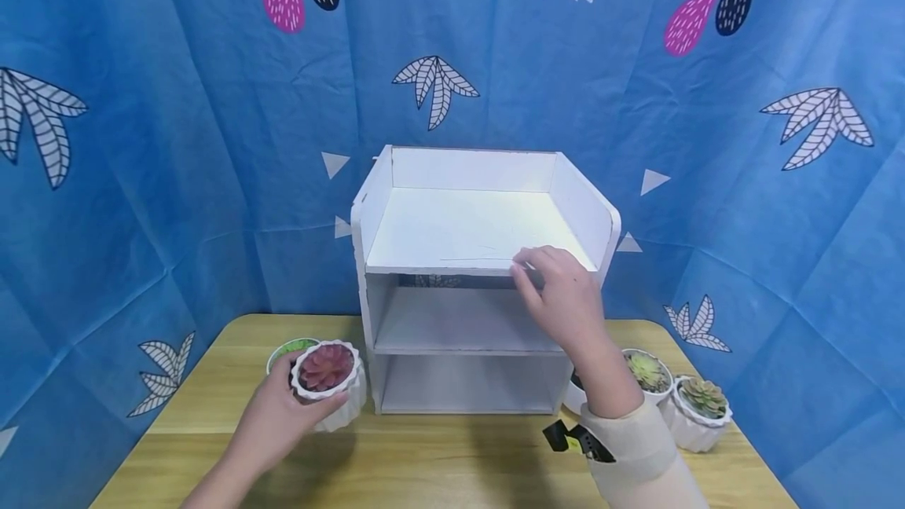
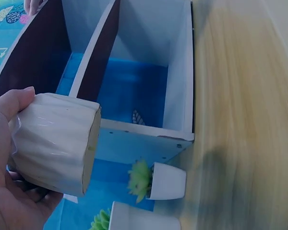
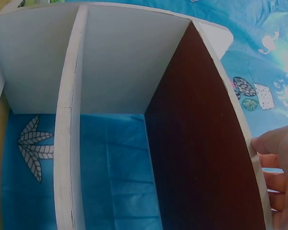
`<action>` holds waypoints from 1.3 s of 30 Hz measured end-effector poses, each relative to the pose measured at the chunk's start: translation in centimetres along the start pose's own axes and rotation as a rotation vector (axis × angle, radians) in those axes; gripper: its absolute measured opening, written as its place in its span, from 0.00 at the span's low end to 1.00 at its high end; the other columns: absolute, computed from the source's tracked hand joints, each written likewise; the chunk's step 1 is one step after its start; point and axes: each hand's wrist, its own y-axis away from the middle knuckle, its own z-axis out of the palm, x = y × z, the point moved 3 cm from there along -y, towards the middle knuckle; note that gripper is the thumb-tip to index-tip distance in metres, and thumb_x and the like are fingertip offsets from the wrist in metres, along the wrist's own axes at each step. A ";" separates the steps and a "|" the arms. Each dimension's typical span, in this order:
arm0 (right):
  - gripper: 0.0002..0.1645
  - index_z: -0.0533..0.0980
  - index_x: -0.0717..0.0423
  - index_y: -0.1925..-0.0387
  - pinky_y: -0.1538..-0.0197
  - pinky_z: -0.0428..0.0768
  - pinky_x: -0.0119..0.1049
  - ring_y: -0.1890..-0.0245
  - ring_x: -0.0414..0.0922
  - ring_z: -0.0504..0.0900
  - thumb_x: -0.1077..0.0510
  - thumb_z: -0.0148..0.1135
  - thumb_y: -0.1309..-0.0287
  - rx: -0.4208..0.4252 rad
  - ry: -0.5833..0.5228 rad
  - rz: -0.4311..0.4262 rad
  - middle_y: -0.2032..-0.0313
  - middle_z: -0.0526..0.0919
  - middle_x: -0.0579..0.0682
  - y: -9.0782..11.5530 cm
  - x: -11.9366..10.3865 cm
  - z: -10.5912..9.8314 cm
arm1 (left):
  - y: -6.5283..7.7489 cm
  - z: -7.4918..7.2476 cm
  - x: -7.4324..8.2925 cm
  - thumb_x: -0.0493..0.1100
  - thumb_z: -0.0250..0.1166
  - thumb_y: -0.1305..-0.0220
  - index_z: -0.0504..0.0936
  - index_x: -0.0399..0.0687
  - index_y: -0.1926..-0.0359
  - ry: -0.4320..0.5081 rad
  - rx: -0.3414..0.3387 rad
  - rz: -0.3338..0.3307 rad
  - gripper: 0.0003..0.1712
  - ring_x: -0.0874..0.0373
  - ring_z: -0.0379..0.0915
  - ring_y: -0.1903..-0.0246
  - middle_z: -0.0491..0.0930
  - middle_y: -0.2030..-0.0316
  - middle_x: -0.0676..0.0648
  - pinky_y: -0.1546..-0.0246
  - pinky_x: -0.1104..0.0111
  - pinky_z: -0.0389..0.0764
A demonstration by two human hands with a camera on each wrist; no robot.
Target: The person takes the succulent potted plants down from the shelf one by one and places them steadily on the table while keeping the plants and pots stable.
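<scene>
My left hand (image 1: 286, 415) grips a white fluted pot (image 2: 57, 143) holding a dark red succulent (image 1: 327, 368). The pot is raised left of a white shelf unit (image 1: 463, 342), its underside turned toward the shelf in the left wrist view. My right hand (image 1: 562, 293) is at the front edge of the unit's top board (image 1: 459, 226), right of its middle. In the right wrist view, the thumb (image 3: 266, 143) meets that edge and the other fingers are partly behind it. No object shows in that hand.
Left of the shelf stand two white pots, one with a pale green succulent (image 2: 140, 179), the other with a green plant (image 2: 101, 220). Right of it are pots with a yellow-green succulent (image 1: 646, 371) and a brownish-green succulent (image 1: 703, 397), plus one partly hidden by my forearm. Blue patterned cloth surrounds the wooden table (image 1: 424, 462).
</scene>
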 end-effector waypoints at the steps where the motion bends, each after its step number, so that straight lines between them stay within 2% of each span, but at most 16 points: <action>1: 0.15 0.83 0.50 0.53 0.48 0.81 0.51 0.49 0.52 0.82 0.47 0.62 0.33 0.001 0.001 -0.001 0.53 0.87 0.51 0.0 0.0 0.0 | 0.0 -0.2 -0.1 0.66 0.77 0.54 0.62 0.36 0.32 0.005 0.006 -0.001 0.59 0.38 0.72 0.40 0.75 0.41 0.34 0.42 0.43 0.73; 7: 0.14 0.83 0.50 0.54 0.49 0.82 0.50 0.49 0.51 0.83 0.47 0.62 0.33 0.005 0.006 -0.005 0.54 0.87 0.50 0.0 0.0 0.0 | 0.1 -1.4 -0.6 0.64 0.77 0.51 0.63 0.33 0.34 -0.012 0.051 0.013 0.56 0.37 0.73 0.42 0.75 0.42 0.32 0.44 0.43 0.74; 13: 0.15 0.83 0.50 0.54 0.49 0.82 0.50 0.49 0.51 0.82 0.47 0.62 0.33 -0.001 0.004 -0.002 0.54 0.87 0.51 -0.1 -0.1 0.0 | -0.1 -2.6 -1.2 0.65 0.75 0.49 0.60 0.31 0.33 -0.031 0.062 -0.030 0.58 0.34 0.70 0.41 0.73 0.41 0.29 0.44 0.41 0.73; 21: 0.14 0.83 0.50 0.54 0.49 0.82 0.50 0.49 0.51 0.82 0.47 0.63 0.33 -0.003 0.005 -0.001 0.54 0.87 0.50 -0.2 -0.1 -0.1 | -0.4 -4.2 -1.3 0.66 0.74 0.47 0.56 0.30 0.30 -0.013 0.069 -0.074 0.60 0.32 0.67 0.39 0.68 0.38 0.28 0.43 0.39 0.70; 24: 0.14 0.84 0.50 0.54 0.49 0.82 0.51 0.49 0.51 0.82 0.47 0.62 0.33 -0.005 0.005 -0.001 0.54 0.87 0.50 -0.1 -0.1 -0.1 | -0.6 -4.8 -1.3 0.64 0.74 0.47 0.57 0.30 0.31 -0.004 0.100 -0.073 0.59 0.33 0.67 0.40 0.69 0.38 0.28 0.45 0.39 0.70; 32: 0.15 0.83 0.50 0.54 0.48 0.81 0.51 0.48 0.52 0.82 0.46 0.62 0.33 -0.008 0.001 0.000 0.53 0.87 0.50 -0.1 0.0 -0.1 | -1.4 -6.1 -1.7 0.59 0.76 0.47 0.63 0.33 0.33 0.011 0.187 -0.023 0.52 0.39 0.70 0.43 0.73 0.42 0.33 0.50 0.49 0.71; 39: 0.15 0.83 0.50 0.53 0.48 0.81 0.52 0.48 0.52 0.82 0.47 0.62 0.33 -0.013 0.003 -0.001 0.53 0.87 0.50 -0.1 0.0 -0.1 | -1.7 -6.8 -2.6 0.60 0.75 0.45 0.56 0.31 0.28 0.026 0.205 -0.071 0.58 0.34 0.65 0.40 0.67 0.38 0.28 0.46 0.41 0.69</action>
